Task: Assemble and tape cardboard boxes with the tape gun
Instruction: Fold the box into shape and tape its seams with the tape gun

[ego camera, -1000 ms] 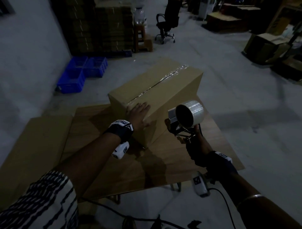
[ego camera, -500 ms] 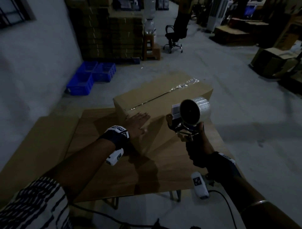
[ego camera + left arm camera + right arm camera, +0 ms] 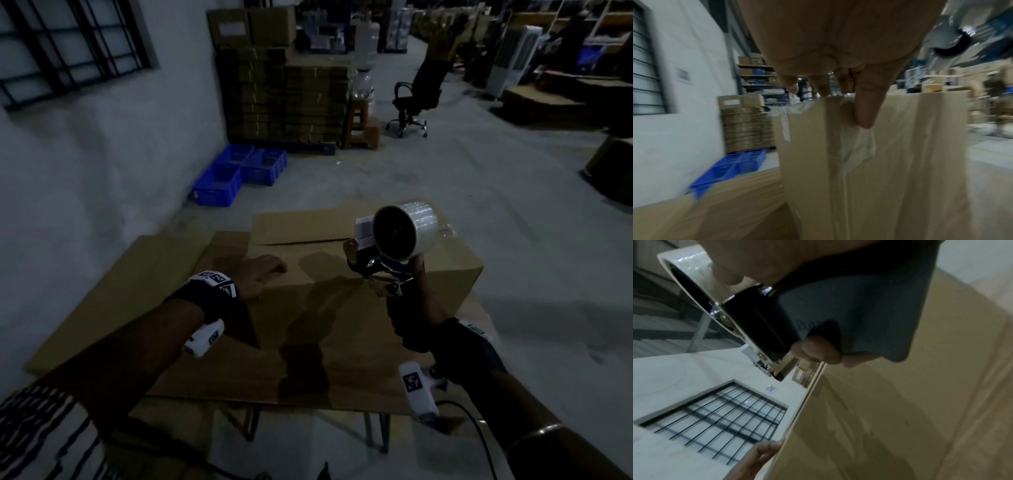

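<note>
Dim warehouse: grey concrete floor (image 3: 513, 212), white wall (image 3: 102, 164) on left with barred window (image 3: 68, 44). Stacked flat cartons (image 3: 281, 92) against back wall, blue plastic crates (image 3: 239, 171) on floor beside them, black office chair (image 3: 416, 99) further back, water dispenser (image 3: 364, 37) on a stool. Wooden counter (image 3: 325, 377) on metal legs, flattened cardboard sheets (image 3: 113, 301) lying on its left part.

Cardboard box (image 3: 342, 274) on counter, centre, now tipped so a flap seam faces up and the far flaps look unsealed; a second ago the taped seam faced up and ran away from camera. Clear tape (image 3: 857, 146) visible running over a box edge in left wrist view.

Left hand (image 3: 260, 277) resting on near left top edge of box, fingers curled over the edge; earlier lay flat on the box's near side, lower down. Left grip curled on the box edge, thumb straight against the side face.

Right hand (image 3: 421, 308) wrapped tight round handle of tape gun (image 3: 387, 260), held upright above the box's near right part, clear of it as far as visible. Tape roll (image 3: 406, 233) on top, facing camera. Tape gun higher and further over the box than before. Camera view also tilted up, more of room showing.
</note>
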The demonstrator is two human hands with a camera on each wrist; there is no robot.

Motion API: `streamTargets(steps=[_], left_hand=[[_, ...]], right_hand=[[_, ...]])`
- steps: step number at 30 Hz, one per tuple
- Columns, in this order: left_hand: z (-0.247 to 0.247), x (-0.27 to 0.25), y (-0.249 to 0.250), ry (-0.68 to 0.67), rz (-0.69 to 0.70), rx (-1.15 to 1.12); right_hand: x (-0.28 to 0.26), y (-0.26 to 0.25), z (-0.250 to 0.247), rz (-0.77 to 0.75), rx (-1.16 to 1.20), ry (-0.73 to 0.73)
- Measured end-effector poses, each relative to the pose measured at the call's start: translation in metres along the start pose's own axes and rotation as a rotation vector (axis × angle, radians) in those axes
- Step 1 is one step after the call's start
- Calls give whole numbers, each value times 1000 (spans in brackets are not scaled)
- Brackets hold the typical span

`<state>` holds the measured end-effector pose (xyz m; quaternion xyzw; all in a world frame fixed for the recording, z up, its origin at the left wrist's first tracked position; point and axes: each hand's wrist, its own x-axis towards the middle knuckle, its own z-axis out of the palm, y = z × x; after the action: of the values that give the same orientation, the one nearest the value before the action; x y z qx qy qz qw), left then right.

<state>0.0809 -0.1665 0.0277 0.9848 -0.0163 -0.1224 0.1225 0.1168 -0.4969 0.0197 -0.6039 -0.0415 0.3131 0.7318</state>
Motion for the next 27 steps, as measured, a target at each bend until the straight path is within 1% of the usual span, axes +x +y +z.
streamTargets(steps=[4, 7, 8, 11, 15, 18, 21, 23, 27], left_hand=[[-2, -6, -2, -9, -47, -19], [-5, 3, 5, -28, -87, 19], [-8, 8, 9, -23, -102, -4], [-19, 30, 31, 84, -103, -142], [-40, 78, 77, 250, -4, -269], [-58, 122, 110, 294, 47, -447], [-75, 165, 137, 258, 48, -665], [-85, 197, 151, 209, 48, -767], [-96, 241, 170, 77, 68, -948]], right_hand=[[-1, -6, 0, -5, -28, -13], [2, -10, -6, -3, -40, -27], [3, -11, -9, 0, -47, -28], [10, -19, -17, -8, -24, -9], [26, -35, -35, -76, -4, 17], [36, -54, -51, -109, -16, 31], [49, -77, -74, -73, -60, 131], [58, -93, -88, -72, -57, 165], [67, -119, -102, -71, -60, 231]])
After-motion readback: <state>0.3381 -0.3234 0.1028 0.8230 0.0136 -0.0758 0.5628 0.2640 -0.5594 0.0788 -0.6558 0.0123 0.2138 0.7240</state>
